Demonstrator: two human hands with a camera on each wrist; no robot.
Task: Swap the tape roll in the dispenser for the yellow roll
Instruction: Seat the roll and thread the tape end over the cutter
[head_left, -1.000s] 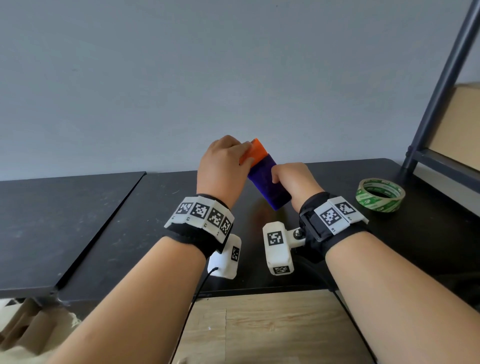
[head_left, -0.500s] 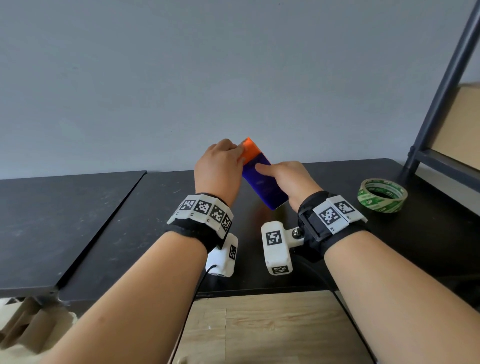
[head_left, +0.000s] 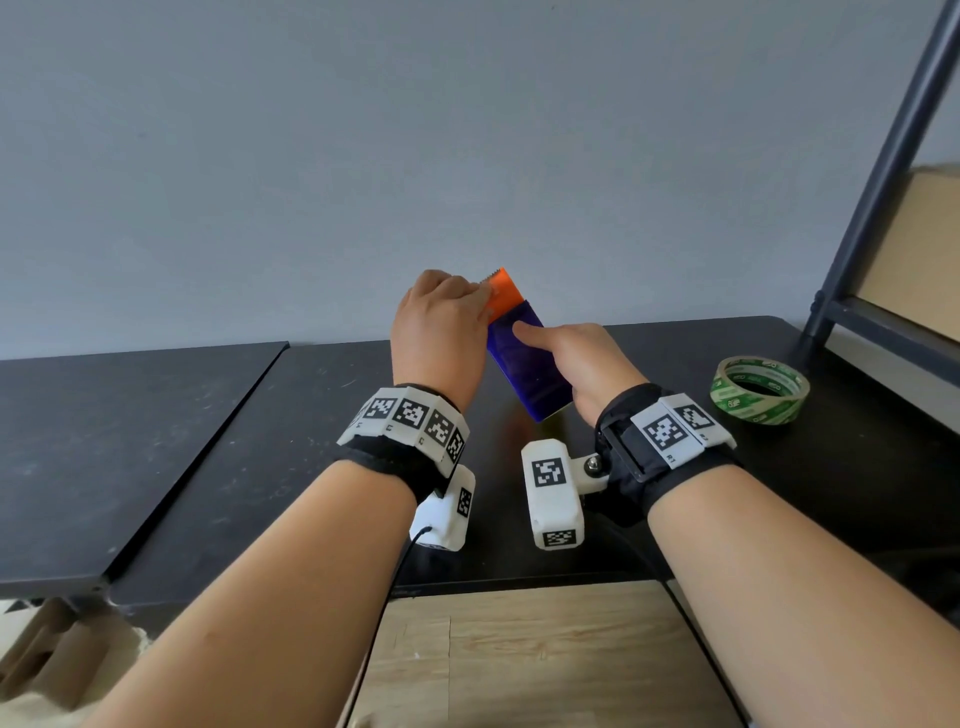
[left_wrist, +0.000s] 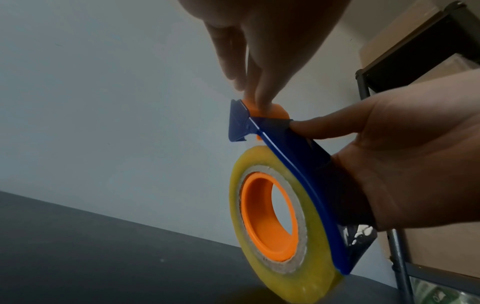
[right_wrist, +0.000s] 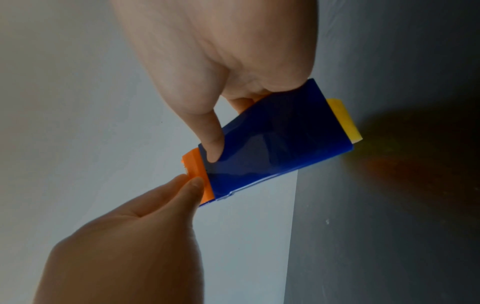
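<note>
The blue tape dispenser (head_left: 524, 371) is held tilted above the black table (head_left: 291, 415), cutter end uppermost. The right hand (head_left: 582, 364) grips its body, fingers wrapped round it, index finger laid flat along the blue shell. The left hand (head_left: 439, 332) pinches the orange cutter end (head_left: 505, 293) with its fingertips (left_wrist: 261, 96). The yellow roll (left_wrist: 280, 230) sits in the dispenser on an orange hub (left_wrist: 267, 218). To the right of the dispenser, well apart, a green-printed tape roll (head_left: 759, 388) lies flat on the table.
</note>
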